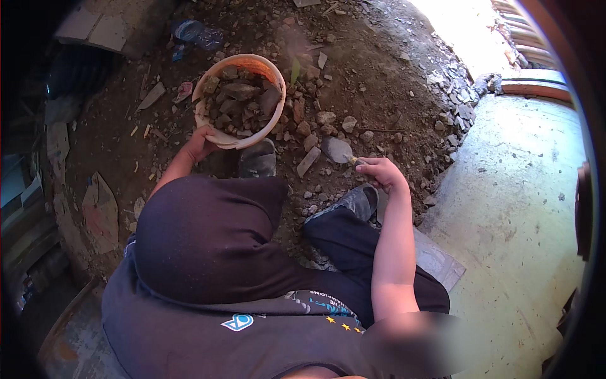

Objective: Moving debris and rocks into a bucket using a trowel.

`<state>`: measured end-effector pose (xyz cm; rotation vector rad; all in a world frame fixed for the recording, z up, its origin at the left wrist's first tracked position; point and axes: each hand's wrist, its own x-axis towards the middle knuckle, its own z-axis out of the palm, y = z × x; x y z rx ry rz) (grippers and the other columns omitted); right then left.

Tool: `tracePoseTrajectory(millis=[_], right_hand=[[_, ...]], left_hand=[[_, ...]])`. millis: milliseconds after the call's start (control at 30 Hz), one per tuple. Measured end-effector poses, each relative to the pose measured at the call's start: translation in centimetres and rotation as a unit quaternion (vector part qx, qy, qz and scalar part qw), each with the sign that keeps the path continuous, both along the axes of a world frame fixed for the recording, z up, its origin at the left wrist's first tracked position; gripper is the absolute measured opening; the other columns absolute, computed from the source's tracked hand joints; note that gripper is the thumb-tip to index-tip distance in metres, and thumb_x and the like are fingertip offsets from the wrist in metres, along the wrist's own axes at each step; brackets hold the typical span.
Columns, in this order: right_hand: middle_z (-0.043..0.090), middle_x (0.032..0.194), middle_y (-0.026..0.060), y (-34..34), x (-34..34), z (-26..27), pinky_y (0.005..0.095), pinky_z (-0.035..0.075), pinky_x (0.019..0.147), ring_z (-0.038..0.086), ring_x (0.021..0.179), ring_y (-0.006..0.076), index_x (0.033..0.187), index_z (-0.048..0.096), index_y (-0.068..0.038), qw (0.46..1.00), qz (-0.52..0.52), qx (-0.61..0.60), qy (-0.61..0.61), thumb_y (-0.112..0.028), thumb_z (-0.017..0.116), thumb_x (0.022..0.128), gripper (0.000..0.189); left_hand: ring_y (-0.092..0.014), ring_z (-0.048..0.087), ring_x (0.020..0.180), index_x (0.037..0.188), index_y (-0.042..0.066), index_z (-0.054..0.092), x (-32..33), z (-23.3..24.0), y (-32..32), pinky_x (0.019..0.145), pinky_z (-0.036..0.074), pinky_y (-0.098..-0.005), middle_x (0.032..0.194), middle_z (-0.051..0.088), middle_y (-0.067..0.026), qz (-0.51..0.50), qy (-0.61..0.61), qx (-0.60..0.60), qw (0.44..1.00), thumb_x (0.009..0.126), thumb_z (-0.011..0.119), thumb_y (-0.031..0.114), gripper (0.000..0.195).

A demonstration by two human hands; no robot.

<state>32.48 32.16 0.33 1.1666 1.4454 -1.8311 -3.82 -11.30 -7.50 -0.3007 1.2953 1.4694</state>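
Observation:
My left hand (202, 144) grips the near left rim of a white plastic bucket (279, 111), whose inner wall is stained orange. Stones and broken rubble (241, 92) fill much of the bucket. In my right hand (384, 173) is the handle of a trowel (338, 150). Its metal blade points left and lies low over the dirt, close to several loose stones (325, 118); whether it touches the ground I cannot tell. A flat oblong shard (308, 162) lies just left of the blade.
Dirt ground (378, 94) strewn with rubble spreads ahead. A crumpled clear plastic bottle (196, 34) lies beyond the bucket. To the right is a pale smooth slab (516, 199); at far left, a torn flat piece (100, 213). My shoes (258, 158) stand close to the bucket and trowel.

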Motion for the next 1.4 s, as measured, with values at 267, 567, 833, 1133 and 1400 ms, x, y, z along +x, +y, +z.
tracePoseTrajectory(millis=[267, 567, 833, 1133, 1400], right_hand=[[0.057, 0.067, -0.0049, -0.4, -2.1, 0.5, 0.0224, 0.029, 0.044, 0.044, 0.051, 0.0037, 0.124, 0.068, -0.006, 1.000, 0.013, -0.009, 0.017, -0.017, 0.075, 0.084, 0.042], [0.053, 0.069, -0.0043, -12.6, -6.6, -3.6, 0.0229, 0.033, 0.044, 0.042, 0.049, 0.0051, 0.124, 0.068, -0.011, 0.979, -0.170, -0.009, 0.110, -0.022, 0.068, 0.092, 0.034], [0.050, 0.068, -0.0024, -14.8, -10.7, -4.3, 0.0232, 0.027, 0.039, 0.038, 0.044, 0.0059, 0.116, 0.067, -0.010, 0.928, -0.322, -0.124, 0.143, -0.019, 0.064, 0.096, 0.023], [0.051, 0.066, -0.0034, -11.7, -16.3, -5.9, 0.0228, 0.026, 0.040, 0.041, 0.044, 0.0067, 0.118, 0.068, -0.013, 0.930, -0.297, -0.158, 0.152, -0.019, 0.069, 0.093, 0.026], [0.054, 0.069, -0.0021, -10.2, -10.8, -4.3, 0.0218, 0.029, 0.042, 0.043, 0.048, 0.0062, 0.121, 0.068, -0.007, 0.939, -0.285, -0.082, 0.176, -0.021, 0.067, 0.094, 0.030]], left_hand=[[-0.031, 0.059, 0.111, 0.114, -0.001, 0.055, 0.2, -0.1, 0.0, 0.104, 0.042, -0.0465, 0.113, 0.061, -0.0135, 0.003, -0.022, -0.001, 1.000, 0.082, 0.052, 0.020, 0.039], [-0.032, 0.058, 0.111, 0.115, -0.001, 0.054, 0.5, 0.8, 1.2, 0.104, 0.041, -0.0467, 0.114, 0.060, -0.0140, -0.002, -0.022, 0.005, 1.000, 0.081, 0.052, 0.020, 0.040], [-0.033, 0.057, 0.115, 0.118, -0.003, 0.051, 0.6, 1.3, 1.1, 0.105, 0.041, -0.0486, 0.120, 0.058, -0.0171, 0.006, -0.009, 0.012, 1.000, 0.082, 0.051, 0.020, 0.043], [-0.028, 0.061, 0.104, 0.106, 0.003, 0.061, 1.7, 2.1, 1.4, 0.099, 0.045, -0.0427, 0.105, 0.065, -0.0099, 0.016, -0.012, -0.036, 0.999, 0.080, 0.054, 0.022, 0.033], [-0.030, 0.060, 0.109, 0.110, -0.002, 0.059, 0.1, 0.7, 0.4, 0.101, 0.043, -0.0445, 0.110, 0.064, -0.0126, -0.014, -0.022, 0.007, 1.000, 0.080, 0.054, 0.021, 0.038]])
